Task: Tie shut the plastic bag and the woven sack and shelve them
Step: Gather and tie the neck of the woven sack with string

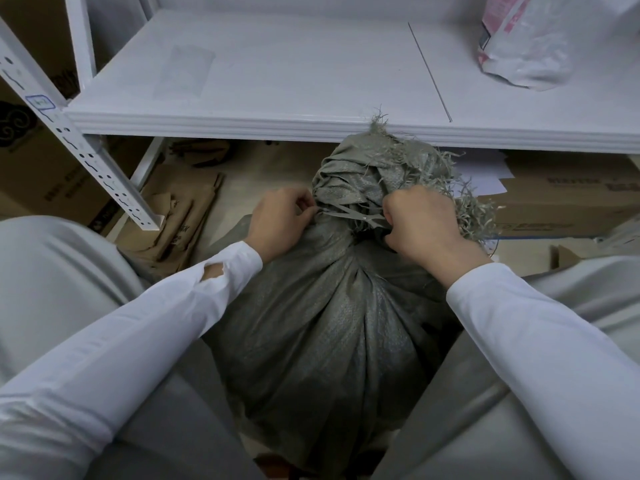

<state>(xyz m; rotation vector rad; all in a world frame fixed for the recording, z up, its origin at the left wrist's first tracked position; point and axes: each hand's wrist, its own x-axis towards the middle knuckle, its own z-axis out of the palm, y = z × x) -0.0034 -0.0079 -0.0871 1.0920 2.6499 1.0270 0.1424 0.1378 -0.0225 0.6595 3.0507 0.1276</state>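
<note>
Far right, plastic bag (519, 46) cut off. Woven sack (329, 323) neck between hands: left hand (280, 220) fingers (304, 202) pinch the tie strip (341, 212), right hand (419, 220) fists its other end.

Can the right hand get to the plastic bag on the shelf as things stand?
Probably not yet: the right hand grips the gathered neck of the woven sack. The path itself looks free, since the plastic bag lies on the open shelf beyond that hand with nothing between them.

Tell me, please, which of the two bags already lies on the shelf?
The white plastic bag with pink print, at the right end of the white shelf. The grey woven sack stands lower, in front of the shelf, between the person's knees.
</note>
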